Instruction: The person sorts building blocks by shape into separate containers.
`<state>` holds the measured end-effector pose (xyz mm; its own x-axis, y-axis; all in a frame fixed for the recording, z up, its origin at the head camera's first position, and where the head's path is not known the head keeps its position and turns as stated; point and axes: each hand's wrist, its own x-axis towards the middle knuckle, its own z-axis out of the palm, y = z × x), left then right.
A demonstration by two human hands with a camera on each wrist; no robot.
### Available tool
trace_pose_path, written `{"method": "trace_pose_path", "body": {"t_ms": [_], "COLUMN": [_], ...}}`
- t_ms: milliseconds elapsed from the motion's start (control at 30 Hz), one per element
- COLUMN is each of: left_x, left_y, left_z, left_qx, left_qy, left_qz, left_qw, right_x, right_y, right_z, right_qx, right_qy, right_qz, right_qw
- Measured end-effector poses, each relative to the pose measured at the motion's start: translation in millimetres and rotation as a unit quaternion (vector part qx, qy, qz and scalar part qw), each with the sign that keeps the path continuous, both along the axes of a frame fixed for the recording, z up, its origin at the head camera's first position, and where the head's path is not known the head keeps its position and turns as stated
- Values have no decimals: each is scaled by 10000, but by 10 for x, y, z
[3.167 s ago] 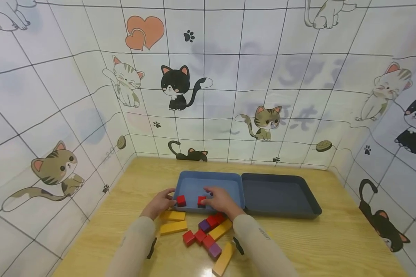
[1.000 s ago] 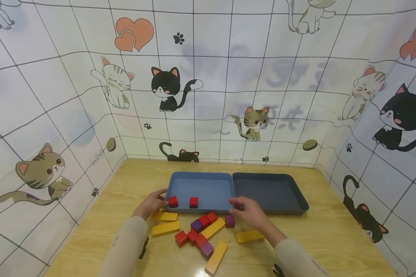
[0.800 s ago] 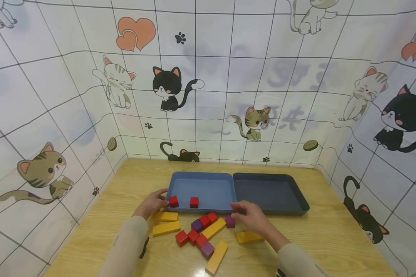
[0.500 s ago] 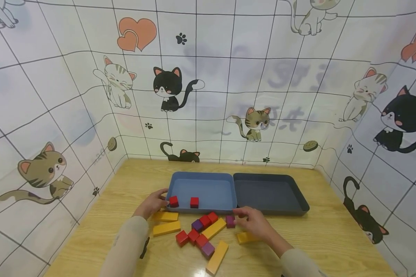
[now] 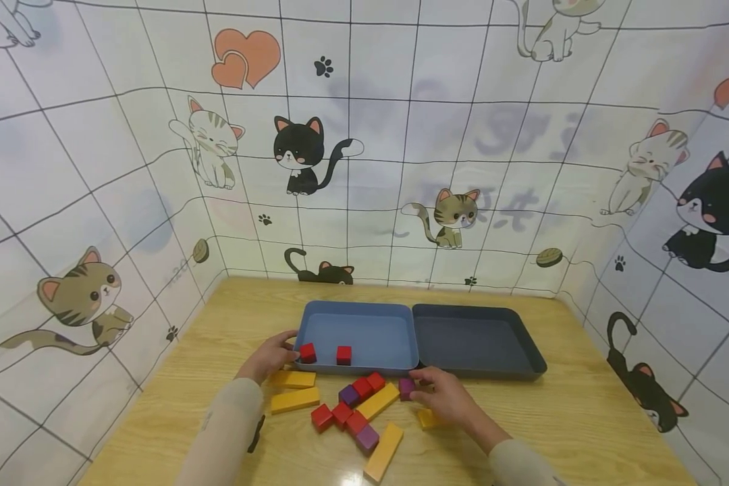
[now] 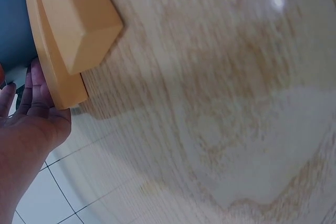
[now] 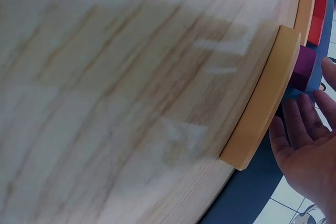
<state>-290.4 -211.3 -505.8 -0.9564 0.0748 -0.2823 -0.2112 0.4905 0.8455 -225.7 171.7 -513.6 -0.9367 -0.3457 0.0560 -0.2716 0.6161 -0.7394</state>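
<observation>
The right hand (image 5: pixel 446 399) is over a purple cube (image 5: pixel 406 387) and a yellow bar (image 5: pixel 428 418) on the desk (image 5: pixel 583 418). The cube lies just left of its fingertips, close to the front rim of the blue tray (image 5: pixel 358 310); the bar sits under the palm, long axis running left-right. The wrist view shows the fingers (image 7: pixel 307 124) straight and gripping nothing. The left hand (image 5: pixel 270 354), well apart, rests at the tray's left corner beside another yellow bar (image 5: pixel 293 379), fingers relaxed. 2 red cubes (image 5: pixel 325 354) lie inside the tray.
</observation>
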Motion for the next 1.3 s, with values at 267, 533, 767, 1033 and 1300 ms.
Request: {"method": "trace_pose_path", "body": {"t_ms": [267, 533, 767, 1033, 1300], "left_x": [10, 20, 21, 19, 3], "left_y": [16, 22, 32, 54, 37], "left_z": [6, 17, 18, 30, 6], "left_qx": [-2, -7, -22, -59, -10], "left_qy": [-31, -1, -25, -10, -70], "left_qz": [41, 55, 72, 100, 89], "left_qw": [10000, 10000, 10000, 9999, 9999], "right_x": [-20, -54, -63, -47, -39], "right_y": [2, -22, -23, -14, 1], "right_z": [-23, -22, -29, -30, 22], "right_qx": [134, 540, 769, 723, 211], "right_qy": [106, 119, 153, 147, -146], "right_qz": [124, 90, 33, -98, -98], "right_qw": [9998, 9984, 9969, 9972, 9996]}}
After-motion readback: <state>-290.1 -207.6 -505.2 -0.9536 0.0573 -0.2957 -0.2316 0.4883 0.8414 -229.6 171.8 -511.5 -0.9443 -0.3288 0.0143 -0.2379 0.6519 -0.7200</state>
